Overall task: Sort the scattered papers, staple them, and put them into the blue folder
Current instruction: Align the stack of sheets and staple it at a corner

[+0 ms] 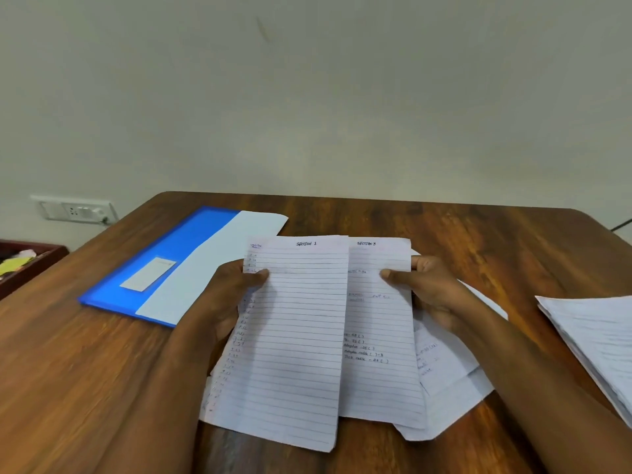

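Blue folder: flat on the wooden table, far left, long axis running diagonally away; a plain white sheet covers its right part.

Left hand: right of the folder, thumb over the front of the "Section 1" sheet, fingers hidden behind, pinching it.

Right hand: pinches the "Section 3" sheet likewise. Both sheets upright, headings away, overlapping.

Loose papers: beneath, partly hidden.

Paper stack: farthest from the folder, cut off by the frame.

Two bare forearms are seen. No sleeve is worn on them. The left hand and the right hand are uncovered.
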{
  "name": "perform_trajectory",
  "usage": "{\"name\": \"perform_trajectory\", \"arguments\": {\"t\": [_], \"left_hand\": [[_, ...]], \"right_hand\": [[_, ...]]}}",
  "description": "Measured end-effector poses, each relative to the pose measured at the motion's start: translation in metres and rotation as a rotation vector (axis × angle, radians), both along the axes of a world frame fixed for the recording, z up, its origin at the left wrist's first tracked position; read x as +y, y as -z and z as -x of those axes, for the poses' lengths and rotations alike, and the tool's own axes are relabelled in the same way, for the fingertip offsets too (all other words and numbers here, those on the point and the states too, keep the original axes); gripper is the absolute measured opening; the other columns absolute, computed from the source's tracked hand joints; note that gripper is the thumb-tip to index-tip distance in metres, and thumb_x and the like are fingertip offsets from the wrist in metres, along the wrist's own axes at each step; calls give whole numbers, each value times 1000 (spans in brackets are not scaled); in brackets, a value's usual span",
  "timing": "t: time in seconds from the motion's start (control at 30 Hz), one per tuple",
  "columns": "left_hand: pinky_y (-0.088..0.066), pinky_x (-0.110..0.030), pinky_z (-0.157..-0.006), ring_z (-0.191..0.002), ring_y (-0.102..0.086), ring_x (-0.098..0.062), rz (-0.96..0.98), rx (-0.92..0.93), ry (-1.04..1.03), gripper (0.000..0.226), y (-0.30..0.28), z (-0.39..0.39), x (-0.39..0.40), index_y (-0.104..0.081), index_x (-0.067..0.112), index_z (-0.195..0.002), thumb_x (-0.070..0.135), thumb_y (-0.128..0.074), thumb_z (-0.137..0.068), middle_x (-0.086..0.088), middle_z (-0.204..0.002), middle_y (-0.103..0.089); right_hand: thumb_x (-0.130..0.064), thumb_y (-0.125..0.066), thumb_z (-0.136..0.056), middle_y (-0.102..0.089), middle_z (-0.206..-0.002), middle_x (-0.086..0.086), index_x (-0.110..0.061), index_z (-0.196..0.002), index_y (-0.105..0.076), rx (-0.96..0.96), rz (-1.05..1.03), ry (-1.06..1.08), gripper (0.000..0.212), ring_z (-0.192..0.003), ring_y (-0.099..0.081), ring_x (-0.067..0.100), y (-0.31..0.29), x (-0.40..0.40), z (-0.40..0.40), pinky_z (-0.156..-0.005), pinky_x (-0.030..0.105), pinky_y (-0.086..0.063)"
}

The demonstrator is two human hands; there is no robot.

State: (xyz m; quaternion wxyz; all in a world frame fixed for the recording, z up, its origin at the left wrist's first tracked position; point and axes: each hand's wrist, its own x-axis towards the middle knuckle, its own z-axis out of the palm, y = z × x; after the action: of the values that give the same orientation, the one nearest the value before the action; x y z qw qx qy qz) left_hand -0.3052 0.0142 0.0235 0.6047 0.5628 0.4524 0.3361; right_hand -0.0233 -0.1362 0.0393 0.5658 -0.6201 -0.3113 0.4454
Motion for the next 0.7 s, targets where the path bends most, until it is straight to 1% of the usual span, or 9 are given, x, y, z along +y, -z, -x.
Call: {"name": "perform_trajectory", "arguments": {"t": [0.07, 0.1, 0.2, 0.27, 0.33, 0.4, 0.5, 0.63, 0.7], "left_hand": [[-47, -46, -109, -116, -62, -27, -3, -42, -14, 35, 2, -2, 1, -57, 16, -134, 26, -65, -102, -3, -134, -64], [-48, -45, -109, -117, -63, -26, -5, -64, -29, 34, 2, -3, -1, -57, 16, -134, 26, -65, -103, -2, -132, -66], [-52, -34, -94, -108, -66, -19, 21, -165, -55, 11, 1, -10, -6, -65, 20, -115, 19, -63, -104, 10, -110, -70], [-55, -34, -92, -109, -69, -20, 23, -208, -51, 9, 1, -14, -12, -68, 21, -111, 18, -63, -104, 7, -109, -75], [-56, -44, -103, -113, -71, -26, 15, -214, -39, 16, 2, -19, -17, -70, 21, -118, 20, -65, -103, 2, -114, -79], [-56, -51, -105, -114, -73, -29, 11, -218, -24, 18, 3, -24, -21, -71, 22, -120, 22, -65, -103, 2, -116, -80], [-57, -51, -104, -113, -75, -28, -33, -211, 24, 23, 2, -34, -31, -70, 20, -126, 21, -61, -105, 1, -120, -79], [-60, -40, -99, -115, -74, -23, -78, -229, 55, 29, 1, -42, -38, -66, 17, -134, 13, -57, -106, 2, -123, -78], [-58, -46, -103, -118, -73, -24, -102, -216, 57, 31, 1, -44, -39, -65, 19, -137, 16, -59, -106, 3, -126, -77]], "right_hand": [[-7, -76, -91, -79, -106, 14, -4, -113, -75, 3, -23, 7, 22, -95, -78, 30, -4, 0, -4, -71, 38, -63], [-6, -76, -91, -80, -105, 14, -4, -113, -75, -13, -36, 11, 22, -95, -78, 28, -7, 0, -4, -69, 35, -63], [-8, -75, -92, -80, -104, 11, -2, -113, -74, -86, -80, 21, 23, -95, -78, 25, -15, -1, -7, -65, 29, -61], [-12, -75, -93, -80, -105, 11, -3, -115, -74, -101, -95, 14, 24, -94, -78, 24, -21, 0, -7, -67, 31, -61], [-17, -73, -95, -80, -106, 9, -6, -116, -74, -108, -105, 9, 24, -95, -78, 25, -27, 0, -5, -73, 37, -62], [-19, -72, -96, -80, -107, 6, -9, -116, -75, -123, -120, 2, 23, -96, -78, 23, -33, -1, -3, -80, 41, -62], [-22, -70, -98, -80, -107, 3, -11, -116, -75, -169, -132, -7, 22, -96, -78, 22, -38, -3, 1, -84, 44, -62], [-26, -70, -97, -81, -104, 0, -14, -113, -77, -215, -142, -16, 21, -94, -78, 18, -41, -4, 6, -75, 33, -59], [-29, -71, -95, -81, -101, -1, -15, -109, -78, -244, -143, -17, 21, -91, -78, 17, -42, -4, 9, -74, 32, -58]]}}
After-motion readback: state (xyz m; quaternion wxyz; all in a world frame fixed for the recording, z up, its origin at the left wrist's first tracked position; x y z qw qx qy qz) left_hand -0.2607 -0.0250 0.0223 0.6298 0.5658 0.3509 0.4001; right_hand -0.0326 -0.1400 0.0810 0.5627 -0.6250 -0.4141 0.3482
